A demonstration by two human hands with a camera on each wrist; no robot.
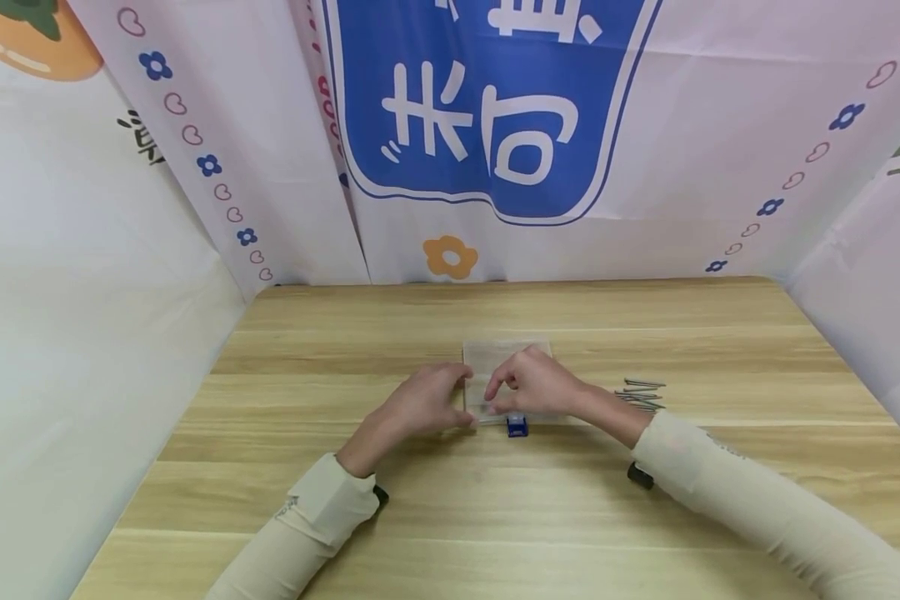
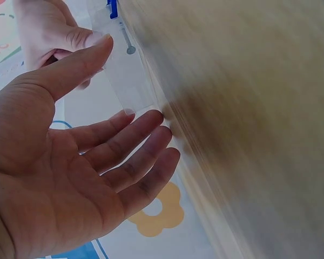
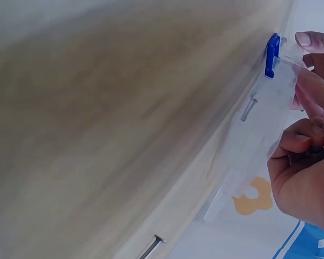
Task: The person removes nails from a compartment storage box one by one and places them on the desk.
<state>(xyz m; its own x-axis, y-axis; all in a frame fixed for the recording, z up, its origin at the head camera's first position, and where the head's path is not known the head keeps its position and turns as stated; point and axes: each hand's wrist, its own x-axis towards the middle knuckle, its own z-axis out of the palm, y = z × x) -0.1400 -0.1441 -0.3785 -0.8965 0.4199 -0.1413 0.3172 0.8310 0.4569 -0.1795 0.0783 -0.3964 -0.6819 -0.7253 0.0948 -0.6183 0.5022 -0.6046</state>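
Note:
A clear plastic box (image 1: 487,358) with a blue latch (image 1: 517,426) lies in the middle of the table. A nail (image 3: 249,109) shows through its wall in the right wrist view. My left hand (image 1: 423,400) is at the box's left end, thumb at the near corner and fingers spread loosely towards the far side; in the left wrist view its palm holds nothing. My right hand (image 1: 536,385) reaches over the box from the right. Its thumb and index finger bend close together low over the left part; whether they pinch anything is hidden.
Several loose nails (image 1: 641,395) lie in a small pile on the table (image 1: 420,517), right of the box and beside my right forearm. A printed cloth (image 1: 630,246) hangs behind the table's far edge.

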